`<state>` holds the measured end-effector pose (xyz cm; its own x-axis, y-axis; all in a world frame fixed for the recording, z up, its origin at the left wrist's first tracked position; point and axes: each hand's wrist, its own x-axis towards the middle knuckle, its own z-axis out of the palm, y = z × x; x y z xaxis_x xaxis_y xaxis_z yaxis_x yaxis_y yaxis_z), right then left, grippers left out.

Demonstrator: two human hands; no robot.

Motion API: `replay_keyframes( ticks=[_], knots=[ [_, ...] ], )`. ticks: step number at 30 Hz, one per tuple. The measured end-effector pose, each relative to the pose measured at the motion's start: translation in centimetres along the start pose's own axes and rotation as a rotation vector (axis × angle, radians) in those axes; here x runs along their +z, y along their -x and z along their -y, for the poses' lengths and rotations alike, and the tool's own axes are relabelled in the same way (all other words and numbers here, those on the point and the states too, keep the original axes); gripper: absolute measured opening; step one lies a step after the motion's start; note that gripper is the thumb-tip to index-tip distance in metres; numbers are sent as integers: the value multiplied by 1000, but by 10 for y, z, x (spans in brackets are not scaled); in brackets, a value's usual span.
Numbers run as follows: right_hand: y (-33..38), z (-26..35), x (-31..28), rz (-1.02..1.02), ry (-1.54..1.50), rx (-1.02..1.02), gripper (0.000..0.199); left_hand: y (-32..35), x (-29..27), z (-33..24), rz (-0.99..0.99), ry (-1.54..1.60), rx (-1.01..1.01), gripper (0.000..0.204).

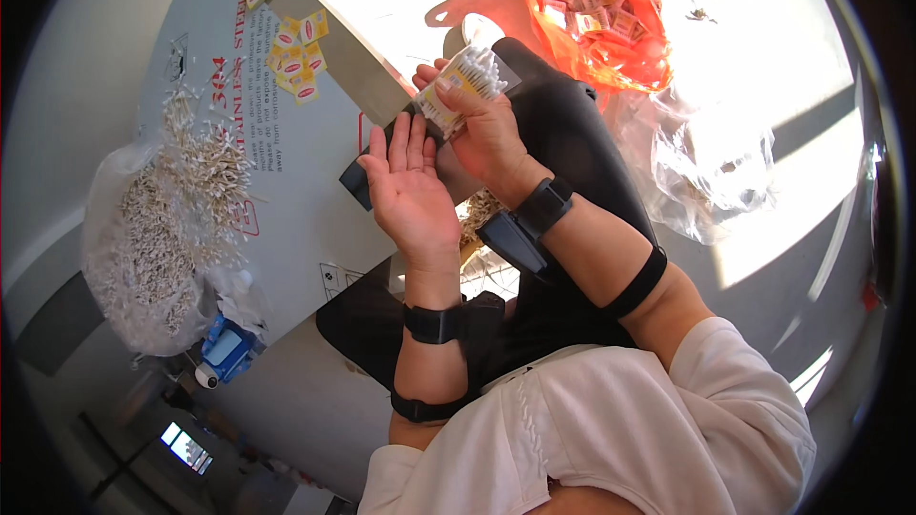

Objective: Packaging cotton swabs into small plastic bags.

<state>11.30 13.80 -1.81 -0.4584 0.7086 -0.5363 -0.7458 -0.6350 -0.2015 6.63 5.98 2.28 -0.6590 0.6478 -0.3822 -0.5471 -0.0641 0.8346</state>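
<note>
Sunlit grey work surface (315, 219), covered in a printed protective film, carries a heaped pile of loose cotton swabs (176, 219) on clear plastic at the person's left, with small yellow labels (296, 57) scattered beyond it. Right hand (487, 129) is clenched around a bundle of cotton swabs (463, 81), held above the lap near the table edge. Left hand (410, 186) is released, palm flat and fingers extended, just beside the bundle. Orange plastic bag (592, 19) holding small yellow packets lies further off, at right.
</note>
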Motion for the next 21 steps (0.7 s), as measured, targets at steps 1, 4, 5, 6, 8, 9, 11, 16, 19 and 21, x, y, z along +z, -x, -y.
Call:
replay_keyframes(
  ticks=[1, 4, 5, 6, 8, 9, 11, 16, 19, 21],
  knots=[
    [0, 0, 0, 2, -3, 0, 35, 0, -1, -1, -38, 12, -50, 81],
    [0, -1, -4, 4, 23, 4, 39, -3, -6, -4, -22, 45, -198, 81],
    [-1, -1, -3, 6, 16, -1, 37, -6, -8, -7, -20, 44, -197, 81],
    [-1, -1, -3, 7, 11, -6, 36, -8, -9, -10, -5, 65, -219, 79],
    [-1, -2, -2, 11, 28, -7, 36, -11, -8, -10, 11, 87, -242, 76],
    [0, -3, -2, 13, 45, -6, 36, -13, -6, -9, 44, 73, -232, 76],
    [-1, -3, -2, 18, 51, -10, 36, -13, -4, -9, 77, 61, -222, 75],
    [-3, -3, -8, 51, 53, 1, 40, -7, -1, -13, -17, 11, -219, 72],
    [-2, -3, -5, 51, 49, -21, 42, -6, -9, -12, -10, 36, -261, 71],
    [-2, -4, -5, 63, 103, -21, 42, -8, -11, -11, 28, 64, -253, 70]
  ],
)
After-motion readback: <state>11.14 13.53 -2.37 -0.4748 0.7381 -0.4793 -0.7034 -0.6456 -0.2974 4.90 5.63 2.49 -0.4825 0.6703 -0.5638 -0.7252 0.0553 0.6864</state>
